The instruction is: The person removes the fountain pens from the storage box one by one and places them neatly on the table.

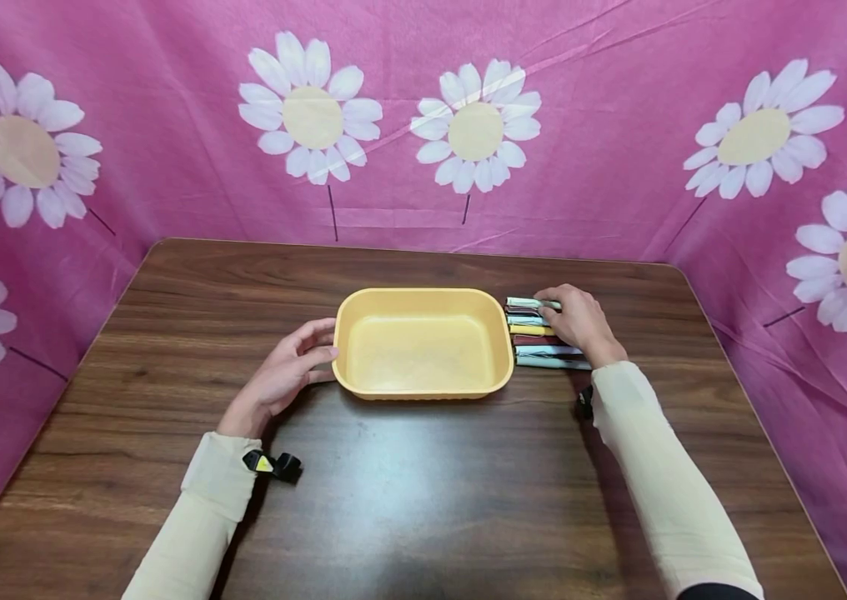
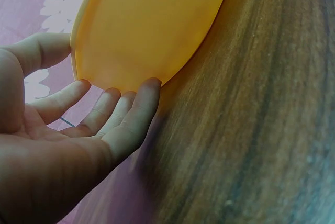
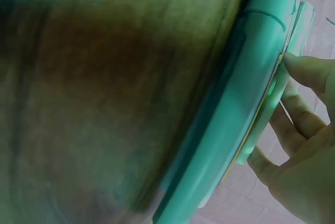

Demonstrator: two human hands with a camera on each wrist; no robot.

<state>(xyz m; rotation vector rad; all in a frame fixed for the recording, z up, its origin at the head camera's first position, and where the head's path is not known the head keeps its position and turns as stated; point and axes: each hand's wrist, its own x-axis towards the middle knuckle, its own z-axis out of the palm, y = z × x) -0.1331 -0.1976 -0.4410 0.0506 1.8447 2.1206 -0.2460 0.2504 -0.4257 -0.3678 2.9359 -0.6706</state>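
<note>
A yellow rectangular tub (image 1: 423, 358) stands on the table with nothing in it. My left hand (image 1: 284, 371) is at its left end; in the left wrist view the spread fingertips and thumb touch the tub's end wall and rim. Right of the tub lies a row of several pens side by side, among them a yellow pen (image 1: 523, 330), a dark red pen (image 1: 532, 340) and a green pen (image 1: 549, 363) nearest me. At the row's far side, my right hand (image 1: 579, 321) pinches a light green pen (image 3: 264, 114) between thumb and fingers. My right hand partly covers the pens' right ends.
The brown wood-grain table (image 1: 408, 500) carries the tub and pens. A pink cloth (image 1: 408, 50) printed with white daisies hangs behind the table and on both sides. Each wrist wears a black strap-mounted device, such as the left wrist device (image 1: 273, 464).
</note>
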